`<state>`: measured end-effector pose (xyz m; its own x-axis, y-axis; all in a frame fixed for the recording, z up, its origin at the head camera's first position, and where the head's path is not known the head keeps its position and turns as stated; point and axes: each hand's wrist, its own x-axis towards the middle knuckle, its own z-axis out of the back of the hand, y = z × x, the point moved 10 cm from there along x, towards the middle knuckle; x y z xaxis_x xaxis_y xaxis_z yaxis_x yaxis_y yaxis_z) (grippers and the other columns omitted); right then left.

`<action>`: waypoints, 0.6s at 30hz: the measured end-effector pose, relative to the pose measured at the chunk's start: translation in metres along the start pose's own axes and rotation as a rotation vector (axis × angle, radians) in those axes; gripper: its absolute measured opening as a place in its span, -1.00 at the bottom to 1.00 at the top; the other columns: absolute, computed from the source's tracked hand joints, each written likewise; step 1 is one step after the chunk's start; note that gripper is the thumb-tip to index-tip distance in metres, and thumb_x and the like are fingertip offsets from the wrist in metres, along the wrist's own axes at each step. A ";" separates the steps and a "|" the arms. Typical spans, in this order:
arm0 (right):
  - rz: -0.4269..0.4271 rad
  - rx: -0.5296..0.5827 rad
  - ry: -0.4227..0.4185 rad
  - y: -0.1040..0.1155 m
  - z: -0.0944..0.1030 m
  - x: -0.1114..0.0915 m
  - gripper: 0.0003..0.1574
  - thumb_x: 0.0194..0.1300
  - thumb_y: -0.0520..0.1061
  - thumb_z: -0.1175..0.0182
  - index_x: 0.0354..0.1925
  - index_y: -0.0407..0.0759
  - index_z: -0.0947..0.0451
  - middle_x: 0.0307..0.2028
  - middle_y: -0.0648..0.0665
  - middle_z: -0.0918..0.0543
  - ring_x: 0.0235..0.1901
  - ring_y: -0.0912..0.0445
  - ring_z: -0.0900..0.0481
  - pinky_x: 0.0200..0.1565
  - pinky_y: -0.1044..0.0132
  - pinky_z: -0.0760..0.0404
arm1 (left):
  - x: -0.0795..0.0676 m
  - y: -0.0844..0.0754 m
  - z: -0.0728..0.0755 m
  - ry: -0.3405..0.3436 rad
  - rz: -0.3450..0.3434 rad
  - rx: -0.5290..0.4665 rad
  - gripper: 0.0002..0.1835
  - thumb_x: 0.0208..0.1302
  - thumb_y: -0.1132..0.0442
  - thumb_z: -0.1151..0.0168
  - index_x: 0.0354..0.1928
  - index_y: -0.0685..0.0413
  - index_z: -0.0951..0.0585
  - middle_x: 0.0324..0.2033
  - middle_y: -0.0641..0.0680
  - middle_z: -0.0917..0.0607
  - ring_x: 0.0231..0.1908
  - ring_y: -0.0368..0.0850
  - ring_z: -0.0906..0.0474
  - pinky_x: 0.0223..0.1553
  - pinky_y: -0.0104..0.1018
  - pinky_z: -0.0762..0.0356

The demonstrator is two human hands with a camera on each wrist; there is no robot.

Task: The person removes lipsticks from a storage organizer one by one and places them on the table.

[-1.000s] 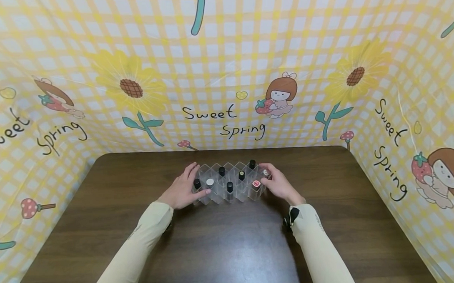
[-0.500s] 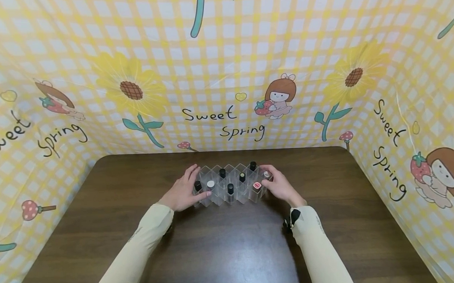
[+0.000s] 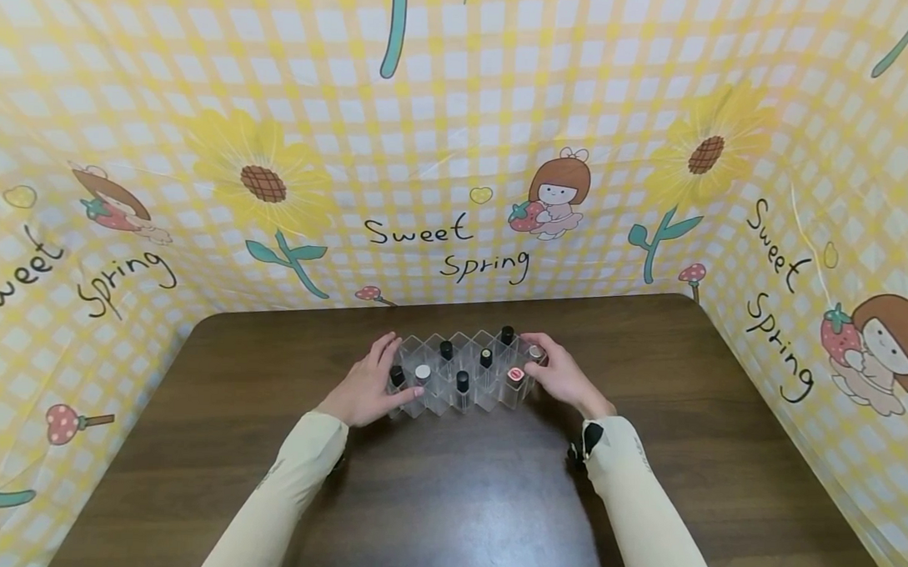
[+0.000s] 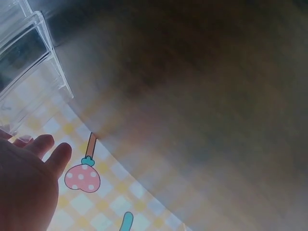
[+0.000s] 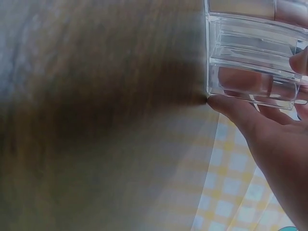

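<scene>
A clear lipstick organizer (image 3: 486,395) with diamond-shaped compartments lies across the far half of the table. Capped lipstick tubes stand in several of its compartments: most have black caps, one a white cap (image 3: 422,372), and one a red-marked top (image 3: 516,375). My left hand (image 3: 360,390) grips its left end, thumb along the front and fingers toward the back. At the other end my right hand (image 3: 563,375) holds it between thumb and fingers. In the right wrist view the thumb (image 5: 240,113) lies at the organizer's lower corner. The left wrist view catches only a clear corner (image 4: 33,53) above the fingers.
The dark wooden table (image 3: 446,500) extends in front of the organizer and to both sides. Behind it and along the sides hangs a yellow checked cloth (image 3: 429,149) printed with flowers and "Sweet Spring". A black strap (image 3: 590,437) shows at the right cuff.
The head view has shifted very slightly, so everything sits a little lower in it. Both hands keep their hold on the organizer's ends.
</scene>
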<state>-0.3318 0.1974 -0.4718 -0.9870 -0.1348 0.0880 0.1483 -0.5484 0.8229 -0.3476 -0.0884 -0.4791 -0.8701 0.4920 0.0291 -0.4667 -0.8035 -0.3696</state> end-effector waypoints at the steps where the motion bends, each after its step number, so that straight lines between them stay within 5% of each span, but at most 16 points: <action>1: 0.001 0.002 -0.001 0.000 0.000 0.000 -0.32 0.18 -0.30 -0.08 0.31 -0.21 -0.33 0.19 -0.29 -0.51 0.00 -0.07 -0.46 0.01 0.14 -0.41 | 0.000 0.000 0.000 -0.002 -0.001 -0.004 0.15 0.12 -0.57 0.09 0.52 0.09 0.06 0.50 0.17 0.06 0.41 0.22 -0.15 0.33 0.27 -0.18; 9: -0.004 0.005 0.005 0.001 -0.001 -0.005 -0.32 0.21 -0.30 -0.07 0.32 -0.21 -0.31 0.24 -0.29 -0.47 0.02 -0.07 -0.44 0.03 0.12 -0.40 | -0.004 0.000 -0.001 -0.004 0.011 -0.048 0.12 0.15 -0.54 0.05 0.52 0.04 0.08 0.51 0.14 0.10 0.43 0.21 -0.10 0.33 0.32 -0.13; 18: 0.006 -0.003 0.019 0.005 0.002 -0.007 -0.35 0.23 -0.28 -0.07 0.31 -0.23 -0.31 0.25 -0.29 -0.46 0.06 -0.09 -0.44 0.06 0.07 -0.42 | -0.005 -0.001 -0.002 0.074 0.046 -0.147 0.16 0.14 -0.48 -0.06 0.54 0.01 0.17 0.54 0.07 0.23 0.41 0.29 -0.12 0.31 0.34 -0.14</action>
<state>-0.3243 0.1976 -0.4672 -0.9847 -0.1537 0.0827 0.1548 -0.5500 0.8207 -0.3424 -0.0891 -0.4808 -0.8734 0.4837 -0.0570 -0.3940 -0.7704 -0.5014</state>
